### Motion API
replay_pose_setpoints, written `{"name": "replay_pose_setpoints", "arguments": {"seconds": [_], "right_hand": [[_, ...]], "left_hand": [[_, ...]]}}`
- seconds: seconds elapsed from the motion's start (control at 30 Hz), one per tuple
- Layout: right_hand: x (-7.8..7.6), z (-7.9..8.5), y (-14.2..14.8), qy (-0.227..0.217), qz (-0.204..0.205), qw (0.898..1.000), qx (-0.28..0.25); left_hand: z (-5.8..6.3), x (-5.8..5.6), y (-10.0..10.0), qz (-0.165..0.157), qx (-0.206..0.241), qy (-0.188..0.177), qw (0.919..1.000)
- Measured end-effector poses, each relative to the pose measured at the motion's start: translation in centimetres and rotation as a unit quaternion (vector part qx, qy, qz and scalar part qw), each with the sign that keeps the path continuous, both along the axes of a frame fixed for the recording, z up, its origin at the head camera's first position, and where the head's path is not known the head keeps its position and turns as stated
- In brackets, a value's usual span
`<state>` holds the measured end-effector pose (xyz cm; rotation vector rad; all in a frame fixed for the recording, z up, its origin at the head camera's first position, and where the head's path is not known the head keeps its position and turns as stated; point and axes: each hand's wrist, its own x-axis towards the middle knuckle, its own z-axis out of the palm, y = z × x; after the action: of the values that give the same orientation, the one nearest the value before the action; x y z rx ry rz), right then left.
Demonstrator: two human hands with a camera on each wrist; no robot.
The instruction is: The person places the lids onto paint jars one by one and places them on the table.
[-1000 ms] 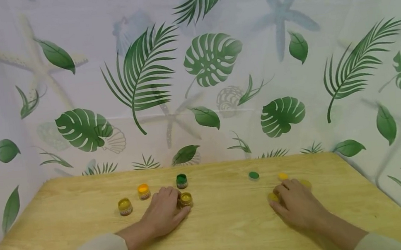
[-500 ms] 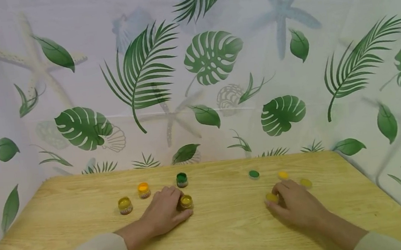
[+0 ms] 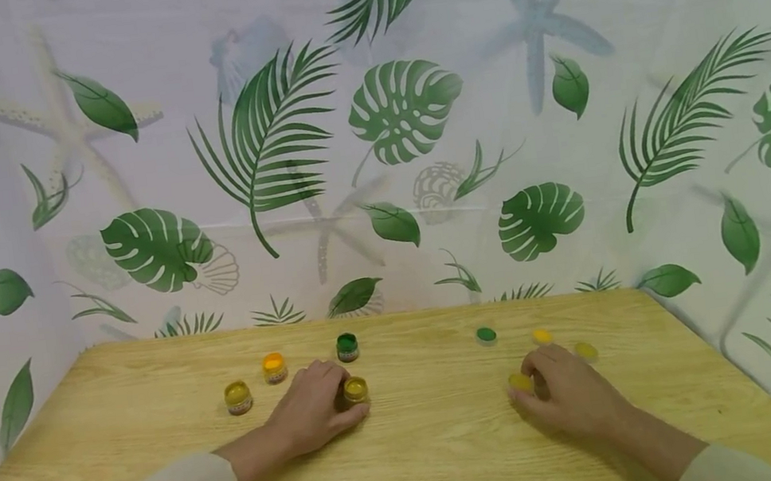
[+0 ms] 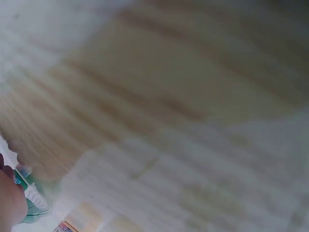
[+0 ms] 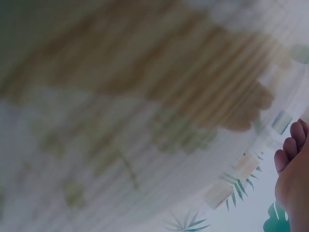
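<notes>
My left hand (image 3: 308,410) rests on the table with thumb and fingers around a small open paint jar (image 3: 356,389) of mustard-yellow paint. A green paint jar (image 3: 347,347) stands just behind it. Left of that hand are an orange-yellow paint jar (image 3: 274,368) and another mustard one (image 3: 238,397), both uncapped. Over on the right, my right hand (image 3: 573,390) pinches a mustard-yellow lid (image 3: 518,382) between thumb and fingers, low at the tabletop. Only an edge of each hand shows in the wrist views, and what they hold is not clear there.
Behind the right hand lie a green lid (image 3: 486,335), a yellow lid (image 3: 542,337) and a second mustard lid (image 3: 586,351). The wooden table (image 3: 448,457) ends at a leaf-patterned cloth (image 3: 424,260) along the back and sides.
The right hand has drawn its lid slightly left and toward me, uncovering the mustard lid behind. The left hand and its jar have hardly moved.
</notes>
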<state>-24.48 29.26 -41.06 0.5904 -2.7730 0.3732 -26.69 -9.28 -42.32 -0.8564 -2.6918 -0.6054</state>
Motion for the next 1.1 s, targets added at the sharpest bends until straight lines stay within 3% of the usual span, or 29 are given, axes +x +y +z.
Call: {"name": "replay_pose_setpoints", "arguments": {"seconds": [0.4, 0.7, 1.1], "right_hand": [[0.4, 0.6, -1.1, 0.039, 0.021, 0.999, -0.007], [1.3, 1.2, -3.4, 0.010, 0.043, 0.999, -0.025], [1.8, 1.5, -5.5, 0.011, 0.075, 0.997, -0.014]], "left_hand": [[1.0, 0.9, 0.5, -0.034, -0.021, 0.033, 0.9986], [1.4, 1.6, 1.8, -0.035, -0.025, -0.011, 0.9990], [1.7, 2.4, 4.2, -0.052, -0.027, -0.032, 0.9978]]}}
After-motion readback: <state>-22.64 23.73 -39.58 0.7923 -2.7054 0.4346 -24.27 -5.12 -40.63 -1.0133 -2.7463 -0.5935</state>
